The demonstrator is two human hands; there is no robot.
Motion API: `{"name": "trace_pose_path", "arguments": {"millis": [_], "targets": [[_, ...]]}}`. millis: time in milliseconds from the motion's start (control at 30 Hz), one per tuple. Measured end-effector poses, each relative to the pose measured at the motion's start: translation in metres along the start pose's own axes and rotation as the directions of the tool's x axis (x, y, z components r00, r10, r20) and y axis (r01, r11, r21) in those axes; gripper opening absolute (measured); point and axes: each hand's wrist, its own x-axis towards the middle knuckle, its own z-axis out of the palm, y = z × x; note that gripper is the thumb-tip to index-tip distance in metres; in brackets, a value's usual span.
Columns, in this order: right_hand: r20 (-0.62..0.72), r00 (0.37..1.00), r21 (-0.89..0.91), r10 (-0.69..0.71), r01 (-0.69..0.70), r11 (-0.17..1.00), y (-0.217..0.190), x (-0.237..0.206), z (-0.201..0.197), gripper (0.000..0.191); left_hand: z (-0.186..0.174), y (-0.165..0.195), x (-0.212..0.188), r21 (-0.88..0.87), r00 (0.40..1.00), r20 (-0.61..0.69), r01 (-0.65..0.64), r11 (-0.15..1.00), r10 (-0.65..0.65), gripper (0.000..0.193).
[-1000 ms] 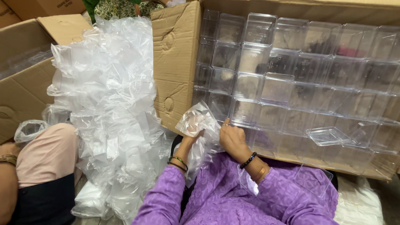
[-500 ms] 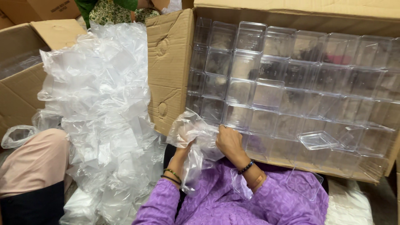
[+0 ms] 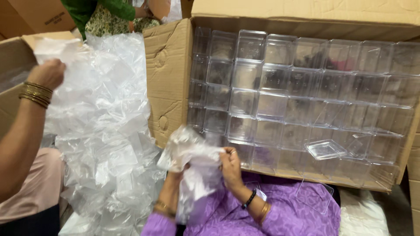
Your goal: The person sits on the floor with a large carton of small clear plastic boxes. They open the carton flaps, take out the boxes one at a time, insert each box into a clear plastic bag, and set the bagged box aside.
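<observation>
Co-worker's hand [image 3: 48,73] now up at left, lifting wrap off plastic heap [image 3: 105,131]. Left hand [image 3: 177,177] and right hand [image 3: 231,164] both closed on crumpled plastic bag [image 3: 192,159], over lap, just before carton of clear boxes [image 3: 297,100]. Step: prob. opening bag; needs finding its mouth.

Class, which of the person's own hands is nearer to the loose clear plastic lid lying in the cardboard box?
Right. The right hand grips the crumpled clear plastic bag just left of the loose clear plastic lid; the left hand, under the bag, is farther left.
</observation>
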Motion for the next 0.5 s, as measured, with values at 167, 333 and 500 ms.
{"name": "trace_pose_path", "arguments": {"millis": [167,333,500], "targets": [[0.110,0.968,0.050,0.223,-0.230,0.972,0.035,-0.028,0.019,0.010,-0.054,-0.018,-0.073,-0.440,0.904,-0.039,0.367,0.820,-0.426,0.023],[0.179,0.929,-0.085,0.323,-0.312,0.946,0.068,-0.027,0.026,0.017,-0.072,-0.032,-0.100,-0.433,0.763,-0.119,0.536,0.725,-0.635,0.032],[0.328,0.753,-0.136,0.570,-0.560,0.817,0.077,-0.021,-0.003,0.016,-0.060,-0.041,-0.106,-0.442,0.735,-0.105,0.568,0.694,-0.669,0.034]]}}
